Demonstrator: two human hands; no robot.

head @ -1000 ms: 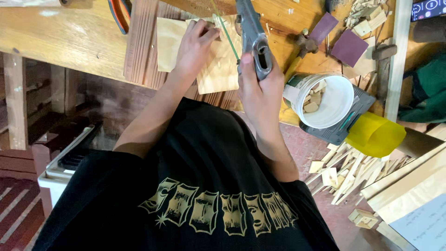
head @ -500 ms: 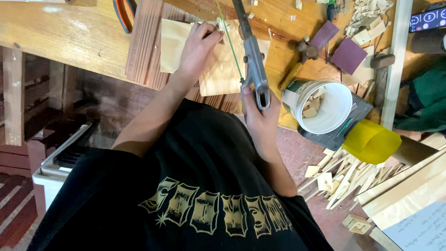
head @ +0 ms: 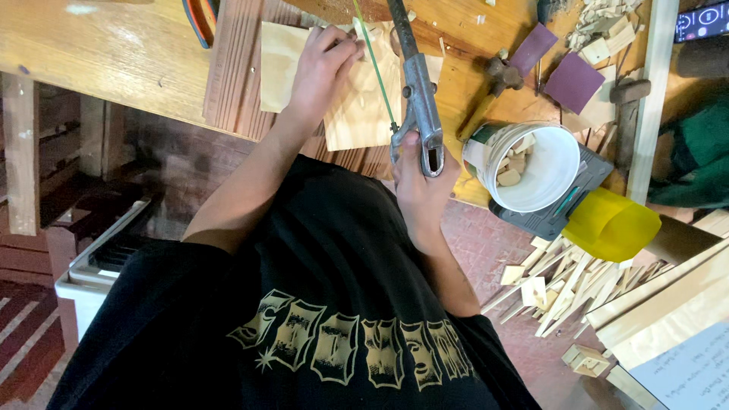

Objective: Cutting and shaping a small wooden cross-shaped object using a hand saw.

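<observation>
My left hand [head: 319, 68] presses down on a thin pale wood sheet [head: 364, 114] that lies on the workbench [head: 114, 53]. My right hand [head: 418, 190] grips the handle of a grey metal frame saw [head: 418, 91] at the bench's near edge. The saw's thin green blade [head: 376, 68] runs across the sheet just right of my left fingers. My black shirt with pale lettering [head: 342, 349] fills the lower part of the view.
A white bucket of wood scraps [head: 566, 163] sits on a grey case [head: 543, 220] beside a yellow container [head: 611, 224]. Purple sandpaper sheets [head: 573, 80], a hammer [head: 493, 80] and a ridged board [head: 235, 68] lie on the bench. Offcuts [head: 562, 285] litter the floor.
The saw has been drawn back toward my body, its handle now at the bench's near edge. My left hand stays on the wood sheet.
</observation>
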